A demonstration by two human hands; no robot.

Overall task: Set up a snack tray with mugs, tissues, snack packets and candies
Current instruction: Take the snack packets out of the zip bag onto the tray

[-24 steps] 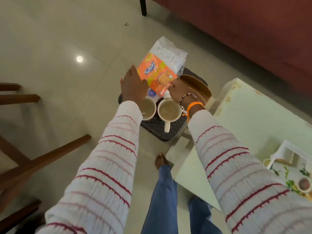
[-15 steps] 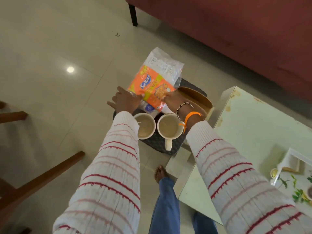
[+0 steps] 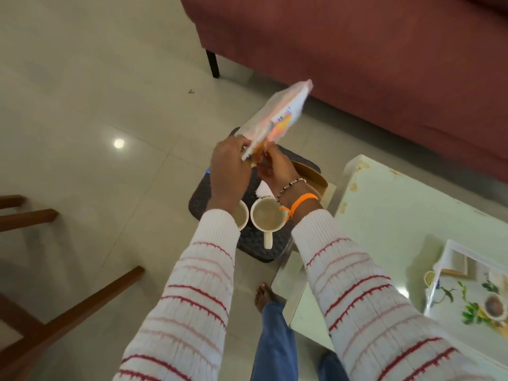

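**Packet aloft over full mugs: spill risk**

Hands: left hand (image 3: 228, 171) and right hand (image 3: 275, 169) both grip the lower end of the orange-and-white plastic snack packet (image 3: 277, 119), fingers curled round it. Packet is blurred, tilted up and away, held in the air above the dark woven rectangular tray (image 3: 200, 193). Not on the tray yet.

Risks, as judged:
- Two white ceramic mugs (image 3: 268, 217) sit side by side at the tray's near end, both filled with pale brown drink. Forearms pass directly over them; a dropped wrist or sleeve could knock one over.
- Packet is held at one end only. A slip would let it fall toward the mugs or the white folded tissue (image 3: 262, 188) just behind them.
- If the hands are tearing it open (cannot tell), contents could scatter.
- Tray appears to rest on something low by the table's corner; its support is hidden, so stability is uncertain.

Surroundings: glossy pale tiled floor (image 3: 96, 105) with a lamp reflection. Maroon sofa (image 3: 384, 64) behind. Worn pale green table (image 3: 398, 215) on the right, carrying a white floral-print tray (image 3: 467, 298). Brown wooden chair legs (image 3: 68, 312) on the left. Tan cardboard box (image 3: 310, 174) at the dark tray's far edge.
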